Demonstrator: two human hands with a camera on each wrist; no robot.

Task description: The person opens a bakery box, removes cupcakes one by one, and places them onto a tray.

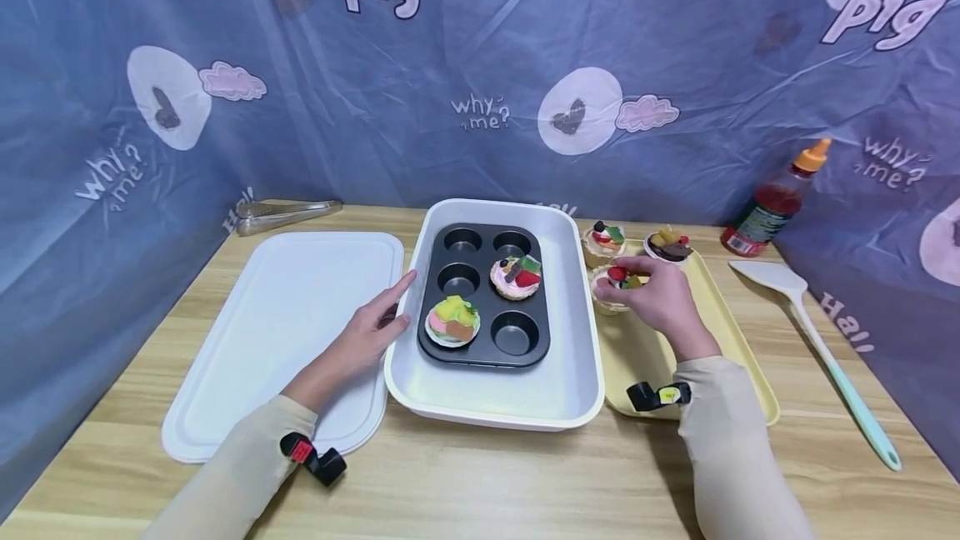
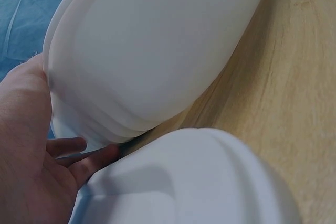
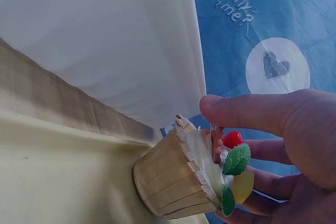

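Note:
My right hand (image 1: 658,294) curls round a cupcake (image 3: 176,177), thumb on the near side and fingers behind the toppings. This cupcake has a pleated beige case, cream, a red berry, green leaves and yellow fruit. Its base is at the yellow tray (image 1: 738,357). My left hand (image 1: 365,330) rests at the left side of the white basin (image 1: 495,413), fingers loosely extended against its rim and wall. Inside the basin, a dark muffin tin (image 1: 483,354) holds a yellow-topped cupcake (image 1: 452,321) at front left and a pink one (image 1: 515,277) at middle right.
Two more cupcakes, one berry-topped (image 1: 603,242) and one chocolate-coloured (image 1: 667,243), stand on the tray's far part. A white board (image 1: 292,323) lies left, with metal tongs (image 1: 285,213) behind it. At right are a sauce bottle (image 1: 772,202) and a white-and-mint spatula (image 1: 817,340).

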